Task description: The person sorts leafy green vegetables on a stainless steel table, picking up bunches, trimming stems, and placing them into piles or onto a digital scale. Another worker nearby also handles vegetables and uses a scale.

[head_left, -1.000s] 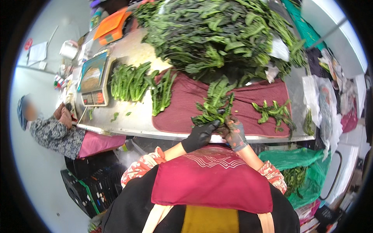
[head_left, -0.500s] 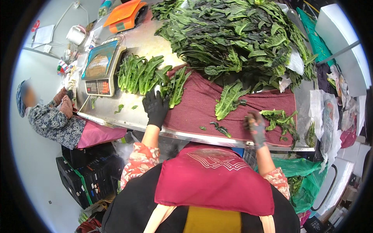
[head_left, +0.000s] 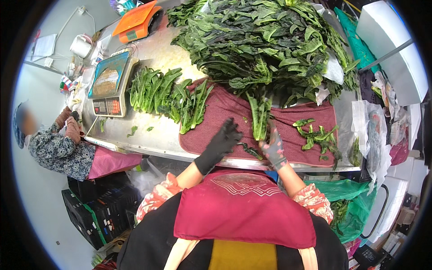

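Observation:
On the maroon cloth (head_left: 216, 105), a head of long-leaf lettuce (head_left: 260, 117) lies with its pale base toward me and its leaves toward the large leaf pile (head_left: 265, 49). My right hand (head_left: 273, 147), in a grey glove with red marks, is closed around that base, fingers along its right side and thumb by the end. To its left, my left hand (head_left: 223, 143), in a dark glove, is open above the cloth, fingers spread and holding nothing. Lettuce bunches (head_left: 157, 92) lie in a row farther left. A small dark leaf scrap (head_left: 250, 151) lies between my hands.
A scale with a keypad (head_left: 110, 85) and an orange scale (head_left: 137, 22) stand on the metal table (head_left: 157, 139). Loose leaves (head_left: 319, 139) lie on the cloth's right part. A green bag (head_left: 355, 207) hangs at lower right. Another person (head_left: 63, 148) stands at the left.
My left hand has left the bunches at left and moved right. My right hand has moved left from the loose leaves to the lettuce base. That lettuce now lies straighter.

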### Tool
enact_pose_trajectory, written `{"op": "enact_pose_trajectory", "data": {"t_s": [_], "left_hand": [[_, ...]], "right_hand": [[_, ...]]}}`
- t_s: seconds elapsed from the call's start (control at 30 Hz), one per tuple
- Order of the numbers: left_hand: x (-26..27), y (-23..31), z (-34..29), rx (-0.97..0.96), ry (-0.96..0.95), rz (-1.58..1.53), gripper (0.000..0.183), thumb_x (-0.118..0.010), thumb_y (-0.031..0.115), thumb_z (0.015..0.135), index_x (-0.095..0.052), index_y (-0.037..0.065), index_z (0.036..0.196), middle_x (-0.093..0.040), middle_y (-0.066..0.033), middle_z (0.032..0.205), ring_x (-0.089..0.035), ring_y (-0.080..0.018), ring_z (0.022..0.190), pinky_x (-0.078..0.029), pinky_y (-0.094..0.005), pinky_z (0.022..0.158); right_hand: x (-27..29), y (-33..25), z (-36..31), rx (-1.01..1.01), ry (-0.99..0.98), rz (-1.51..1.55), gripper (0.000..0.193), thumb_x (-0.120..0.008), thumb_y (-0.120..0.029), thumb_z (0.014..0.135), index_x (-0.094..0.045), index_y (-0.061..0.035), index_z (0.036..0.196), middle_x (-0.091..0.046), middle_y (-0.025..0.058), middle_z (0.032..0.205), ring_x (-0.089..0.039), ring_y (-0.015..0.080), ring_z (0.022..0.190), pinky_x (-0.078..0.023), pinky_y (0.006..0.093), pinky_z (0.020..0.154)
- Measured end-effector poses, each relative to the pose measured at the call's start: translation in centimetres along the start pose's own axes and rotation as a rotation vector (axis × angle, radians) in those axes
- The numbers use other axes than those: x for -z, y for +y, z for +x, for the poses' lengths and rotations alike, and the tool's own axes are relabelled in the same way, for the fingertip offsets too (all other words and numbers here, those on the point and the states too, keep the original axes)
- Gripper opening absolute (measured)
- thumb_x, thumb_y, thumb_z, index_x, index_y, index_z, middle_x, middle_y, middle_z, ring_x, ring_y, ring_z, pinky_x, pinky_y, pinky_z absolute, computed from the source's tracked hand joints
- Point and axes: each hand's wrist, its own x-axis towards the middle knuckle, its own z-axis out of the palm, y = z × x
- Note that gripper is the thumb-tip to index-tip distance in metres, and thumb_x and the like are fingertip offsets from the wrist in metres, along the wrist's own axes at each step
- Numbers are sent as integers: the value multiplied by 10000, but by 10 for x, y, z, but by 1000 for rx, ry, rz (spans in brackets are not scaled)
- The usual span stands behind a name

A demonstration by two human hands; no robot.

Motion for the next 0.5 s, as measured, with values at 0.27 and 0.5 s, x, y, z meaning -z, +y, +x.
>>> {"op": "enact_pose_trajectory", "data": {"t_s": [0.27,0.5], "left_hand": [[-27,-13,10,317,-488,-630,428,-410,184,908,-346,2,1290,-472,-127,1231,-461,-238,1133,-323,-392,995],[-28,-36,16,187,-556,-233,415,-415,154,909,-350,-25,1277,-458,-130,1253,-463,-224,1127,-333,-389,996]], "right_hand": [[17,-43,-18,-188,-46,40,426,-569,-128,766,-458,-1,1158,-574,149,929,-575,255,821,-470,323,699],[27,-13,-38,-467,-33,539,207,-532,-113,826,-535,16,987,-564,42,841,-525,67,718,-425,177,598]]}}
